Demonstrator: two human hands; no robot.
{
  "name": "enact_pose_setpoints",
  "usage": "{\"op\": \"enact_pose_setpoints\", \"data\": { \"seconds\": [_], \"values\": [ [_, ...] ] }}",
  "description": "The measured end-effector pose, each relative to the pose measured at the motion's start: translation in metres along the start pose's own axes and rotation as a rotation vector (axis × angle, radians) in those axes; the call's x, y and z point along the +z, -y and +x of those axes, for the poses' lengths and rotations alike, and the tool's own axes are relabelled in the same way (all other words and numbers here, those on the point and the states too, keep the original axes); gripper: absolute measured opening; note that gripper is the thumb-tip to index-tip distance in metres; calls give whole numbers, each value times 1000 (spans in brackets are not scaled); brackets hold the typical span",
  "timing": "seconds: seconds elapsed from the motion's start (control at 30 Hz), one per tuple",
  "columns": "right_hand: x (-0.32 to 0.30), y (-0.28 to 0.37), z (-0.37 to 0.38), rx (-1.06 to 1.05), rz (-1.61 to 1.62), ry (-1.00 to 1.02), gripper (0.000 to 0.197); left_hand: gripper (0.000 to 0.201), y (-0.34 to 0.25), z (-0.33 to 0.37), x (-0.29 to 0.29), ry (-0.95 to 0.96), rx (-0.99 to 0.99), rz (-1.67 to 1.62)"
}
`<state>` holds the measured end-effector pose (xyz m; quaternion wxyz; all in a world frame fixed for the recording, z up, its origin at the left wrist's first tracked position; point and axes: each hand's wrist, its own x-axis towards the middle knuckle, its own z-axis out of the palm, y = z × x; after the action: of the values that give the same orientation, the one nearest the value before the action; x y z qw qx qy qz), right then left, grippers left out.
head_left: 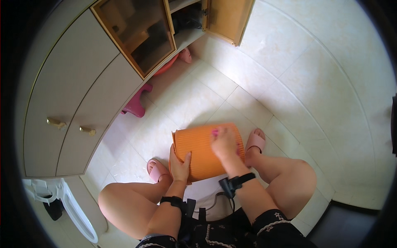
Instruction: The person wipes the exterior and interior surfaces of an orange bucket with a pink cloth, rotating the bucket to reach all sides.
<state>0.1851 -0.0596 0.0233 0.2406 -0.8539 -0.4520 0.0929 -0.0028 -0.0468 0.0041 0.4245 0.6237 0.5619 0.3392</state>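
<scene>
1. While its thumb stands wide of its fingers, the person's bare left hand point(179, 169) holds the near left end of a drum-shaped, finely ribbed orange bin point(202, 151), thumb on the curved side and fingers at the rim.
2. That bin lies on its side in front of the person, between a pale pink open-toed left slipper point(158, 172) and its matching right slipper point(254, 143); its inside is hidden, so its contents cannot be told.
3. On the bin's right part, the bare right hand point(224, 142) is curled narrow around a small bright pink object point(214, 132); the fingers are blurred, and most of the object is covered.
4. At far left stands a cabinet with pale grey doors point(74, 82) and brass-coloured knobs point(56, 122), both doors closed.
5. Next comes a wood-framed, dark glass door point(151, 51), closed, with only dim shapes showing behind it.
6. Below it are a magenta plastic stool point(136, 104) and, farther right, a round orange-red basin point(166, 65), partly under the cabinet.
7. Rightmost, an open compartment holds a dark bundle point(188, 25), its wooden door point(227, 18) swung out.
</scene>
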Motion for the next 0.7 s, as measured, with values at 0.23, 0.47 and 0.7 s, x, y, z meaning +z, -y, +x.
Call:
{"op": "enact_pose_setpoints", "data": {
  "seconds": [0.23, 0.47, 0.7],
  "values": [
    [21, 87, -37, -314, 135, 320, 20, 74, 34, -14, -13, 63, 50, 64],
    [-11, -41, 34, 53, 91, 154, 19, 71, 12, -15, -2, 100, 39, -20],
    [-6, 29, 16, -106, -259, 433, 24, 74, 19, -26, -10, 78, 30, -50]
  ]
}}
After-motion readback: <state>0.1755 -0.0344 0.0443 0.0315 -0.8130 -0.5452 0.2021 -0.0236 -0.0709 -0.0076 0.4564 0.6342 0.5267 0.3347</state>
